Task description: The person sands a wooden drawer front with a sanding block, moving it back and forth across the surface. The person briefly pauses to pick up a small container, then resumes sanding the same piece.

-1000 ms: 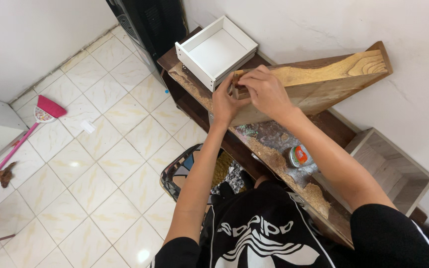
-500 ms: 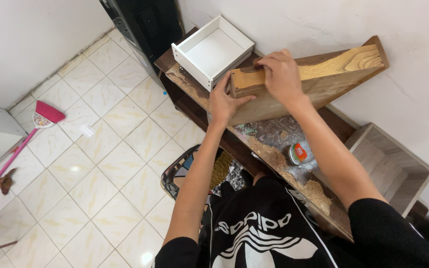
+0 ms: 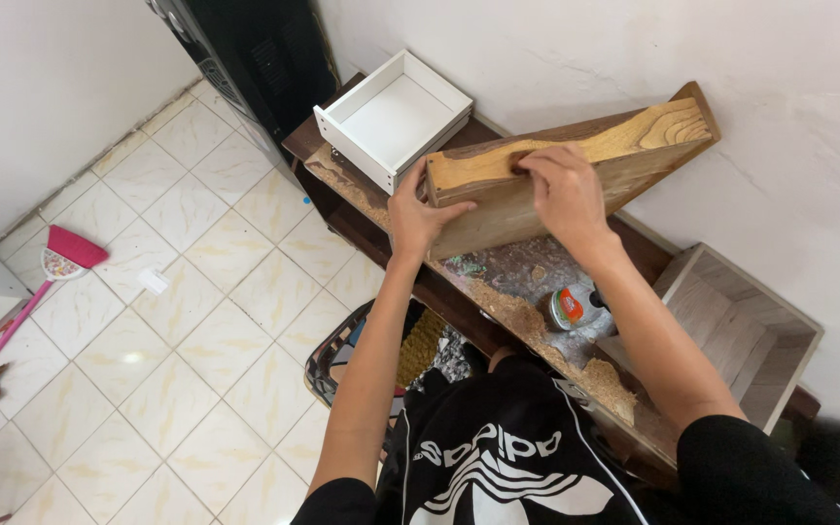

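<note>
Wood drawer (image 3: 576,175) is lying slantwise on the cabinet top (image 3: 507,272), long axis running up-right toward the wall, and I'm gripping its near end: left hand (image 3: 418,216) cupping the corner, right hand (image 3: 564,192) curled over the top edge.

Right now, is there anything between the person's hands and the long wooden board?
Nothing visible. The left hand presses directly on the near end of the wooden board, and the right hand lies on its top edge. The white drawer sits beside the board's end, not between hand and wood.
</note>
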